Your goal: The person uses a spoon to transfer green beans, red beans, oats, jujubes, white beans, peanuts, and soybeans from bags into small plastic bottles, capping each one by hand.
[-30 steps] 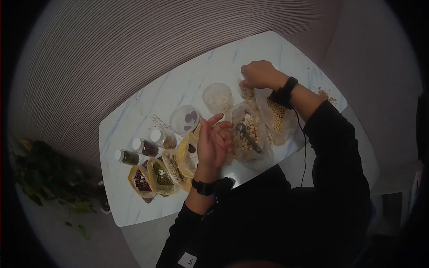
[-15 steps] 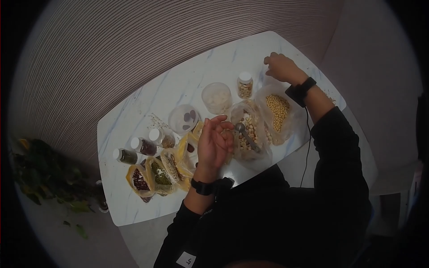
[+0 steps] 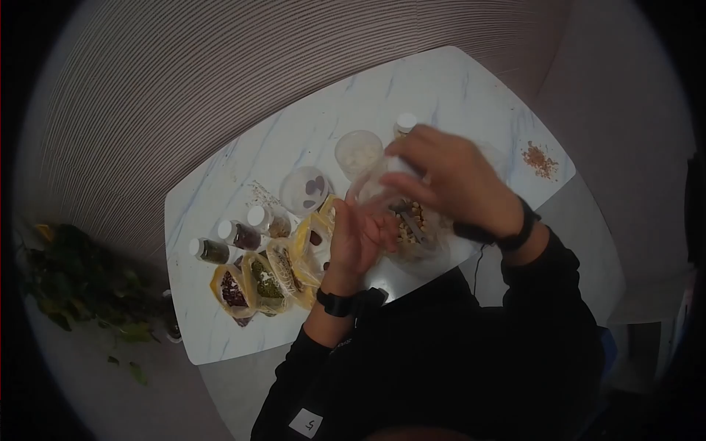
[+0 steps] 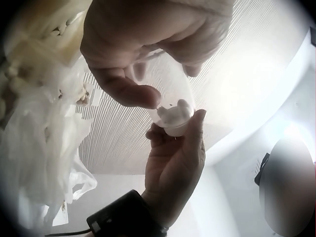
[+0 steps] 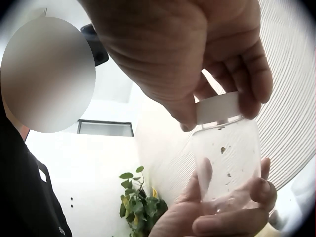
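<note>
Both hands meet at a clear plastic jar [image 5: 227, 158] with a white lid [image 5: 218, 107] and a few dark specks on its wall. My right hand [image 3: 452, 176] pinches the lid between thumb and fingers. The fingers of my left hand [image 3: 359, 239] curl round the jar's lower part, as the right wrist view shows. In the head view the jar is blurred and partly covered by the right hand. Below the hands lies an open plastic bag [image 3: 434, 257] of nut-like pieces with a metal spoon [image 3: 415, 224] in it. Behind the right hand stands a filled jar [image 3: 405, 122].
Left of the hands are several filled jars [image 3: 240, 235] with white lids and yellow bags [image 3: 298, 250] of beans and seeds. Two round tubs [image 3: 359, 156] [image 3: 304, 191] stand farther back. Brown crumbs [image 3: 539, 162] lie near the table's right end. A plant [image 3: 81, 287] is beyond the left edge.
My right hand left the filled jar, moved to the far right, then came back to the left hand. A clear jar is now held between both hands; the left fingers, loose before, have curled round it.
</note>
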`<action>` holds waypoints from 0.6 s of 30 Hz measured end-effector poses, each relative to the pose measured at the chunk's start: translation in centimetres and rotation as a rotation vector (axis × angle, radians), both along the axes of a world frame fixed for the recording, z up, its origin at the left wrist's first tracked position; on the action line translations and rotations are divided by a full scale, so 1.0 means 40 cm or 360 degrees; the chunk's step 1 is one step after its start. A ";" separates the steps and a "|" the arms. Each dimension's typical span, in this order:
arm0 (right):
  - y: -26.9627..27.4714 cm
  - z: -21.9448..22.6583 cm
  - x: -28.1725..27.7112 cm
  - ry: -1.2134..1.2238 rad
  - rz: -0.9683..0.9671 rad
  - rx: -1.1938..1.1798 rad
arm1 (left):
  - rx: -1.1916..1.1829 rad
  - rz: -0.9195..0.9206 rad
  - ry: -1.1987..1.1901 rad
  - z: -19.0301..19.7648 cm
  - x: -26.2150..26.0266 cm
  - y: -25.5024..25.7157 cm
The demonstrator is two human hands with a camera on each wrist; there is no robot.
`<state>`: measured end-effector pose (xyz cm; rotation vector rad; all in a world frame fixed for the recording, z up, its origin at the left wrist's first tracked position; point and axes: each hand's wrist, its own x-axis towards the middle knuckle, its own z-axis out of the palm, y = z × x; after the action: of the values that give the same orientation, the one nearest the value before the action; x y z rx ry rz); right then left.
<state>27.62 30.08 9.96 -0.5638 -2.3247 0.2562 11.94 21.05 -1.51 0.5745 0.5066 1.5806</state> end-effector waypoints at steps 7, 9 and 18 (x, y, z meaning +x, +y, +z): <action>-0.019 -0.101 -0.023 0.0141 0.0401 0.0032 | 0.0034 -0.0179 -0.0136 -0.083 -0.053 0.016; -0.029 -0.101 -0.019 0.0170 0.0473 0.0178 | -0.0011 -0.0135 -0.0100 -0.058 -0.042 0.009; -0.031 -0.061 0.038 -0.0238 0.0213 -0.0450 | -0.0078 -0.0123 -0.0068 -0.038 -0.031 0.005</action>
<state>29.16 28.85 7.52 -0.5812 -2.4930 0.6325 10.69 21.24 -3.05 0.5161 0.4841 1.4999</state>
